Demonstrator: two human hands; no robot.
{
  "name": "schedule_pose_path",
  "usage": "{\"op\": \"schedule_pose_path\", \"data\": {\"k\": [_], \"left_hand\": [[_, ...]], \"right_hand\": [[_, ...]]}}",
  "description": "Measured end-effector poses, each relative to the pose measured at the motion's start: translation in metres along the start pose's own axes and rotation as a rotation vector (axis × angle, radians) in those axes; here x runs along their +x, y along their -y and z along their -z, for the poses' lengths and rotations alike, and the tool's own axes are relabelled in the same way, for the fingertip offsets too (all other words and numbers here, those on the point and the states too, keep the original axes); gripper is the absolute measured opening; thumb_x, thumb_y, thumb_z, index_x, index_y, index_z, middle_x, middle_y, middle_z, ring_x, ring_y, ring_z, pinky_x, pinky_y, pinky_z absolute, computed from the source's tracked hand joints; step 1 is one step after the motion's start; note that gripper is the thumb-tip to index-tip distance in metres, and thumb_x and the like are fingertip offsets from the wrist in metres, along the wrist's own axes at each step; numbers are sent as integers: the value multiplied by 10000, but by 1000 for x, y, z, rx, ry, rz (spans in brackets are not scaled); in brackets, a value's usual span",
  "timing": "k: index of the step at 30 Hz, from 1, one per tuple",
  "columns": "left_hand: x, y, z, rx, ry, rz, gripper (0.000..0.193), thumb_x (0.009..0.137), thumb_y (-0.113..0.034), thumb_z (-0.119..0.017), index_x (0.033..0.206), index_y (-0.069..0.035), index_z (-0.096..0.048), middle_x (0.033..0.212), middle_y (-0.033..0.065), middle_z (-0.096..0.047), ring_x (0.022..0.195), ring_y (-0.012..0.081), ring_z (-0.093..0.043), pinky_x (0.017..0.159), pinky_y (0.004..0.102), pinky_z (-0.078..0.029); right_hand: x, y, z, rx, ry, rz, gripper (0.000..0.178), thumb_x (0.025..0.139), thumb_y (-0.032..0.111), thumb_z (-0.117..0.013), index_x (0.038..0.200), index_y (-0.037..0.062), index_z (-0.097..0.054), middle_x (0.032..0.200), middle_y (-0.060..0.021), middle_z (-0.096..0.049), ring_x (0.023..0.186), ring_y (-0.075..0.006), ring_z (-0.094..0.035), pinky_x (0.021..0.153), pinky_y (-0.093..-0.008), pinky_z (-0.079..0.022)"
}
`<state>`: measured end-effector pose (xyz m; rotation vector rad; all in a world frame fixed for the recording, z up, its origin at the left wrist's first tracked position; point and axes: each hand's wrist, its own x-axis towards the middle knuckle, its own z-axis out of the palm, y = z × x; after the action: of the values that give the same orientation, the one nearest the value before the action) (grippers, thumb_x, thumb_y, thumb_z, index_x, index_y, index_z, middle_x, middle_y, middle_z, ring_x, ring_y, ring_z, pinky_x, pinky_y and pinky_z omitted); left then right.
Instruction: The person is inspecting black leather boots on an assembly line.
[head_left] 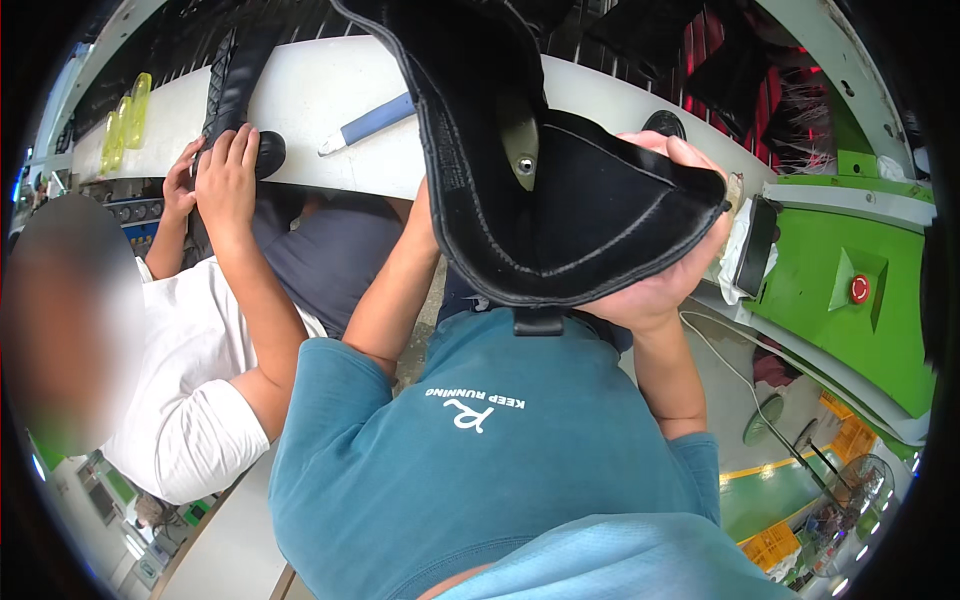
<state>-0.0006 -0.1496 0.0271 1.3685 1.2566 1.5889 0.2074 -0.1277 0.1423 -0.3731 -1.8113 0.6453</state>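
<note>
A tall black boot [600,220] fills the upper middle, its wide opening spread toward me, with pale stitching along the edge. Deep inside shows an olive-coloured hard piece [518,150] with a metal-rimmed hole. A black loop tab [538,322] hangs from the boot's near edge. My right hand [675,275] is closed round the boot's right side, palm underneath and fingers over the far edge. Only the wrist of my left hand [426,220] shows; the boot hides its fingers. Left of the boot, a blue-handled tool [375,120] with a pale tip lies on the white table [310,90].
At left, a co-worker in a white shirt has both hands [225,175] on another black boot [240,85]. Yellow translucent pieces [125,125] stand beyond. At right is a green machine [820,300] with a red button [860,289]. A fan [850,510] stands lower right.
</note>
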Motion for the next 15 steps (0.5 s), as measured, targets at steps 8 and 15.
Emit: {"op": "schedule_pose_path", "data": {"k": [8,15], "left_hand": [[8,-11,-10,177,-40,-171,1152,730,-275,-991,1635,48,-355,1396,221,-634,1265,365,-651,1121,430,-496],[5,-12,-18,-21,-28,-81,1160,721,-314,-1012,1604,64,-362,1331,172,-661,1183,300,-666,1080,398,-517]], "right_hand": [[-17,-12,30,-525,82,-297,1032,679,113,-1012,1601,117,-547,1511,-183,-469,1388,-393,-522,1158,-481,-476],[-92,-47,75,-897,56,-587,758,835,291,-935,1494,71,-630,1463,-202,-541,1318,-415,-573,1107,-490,-505]]}}
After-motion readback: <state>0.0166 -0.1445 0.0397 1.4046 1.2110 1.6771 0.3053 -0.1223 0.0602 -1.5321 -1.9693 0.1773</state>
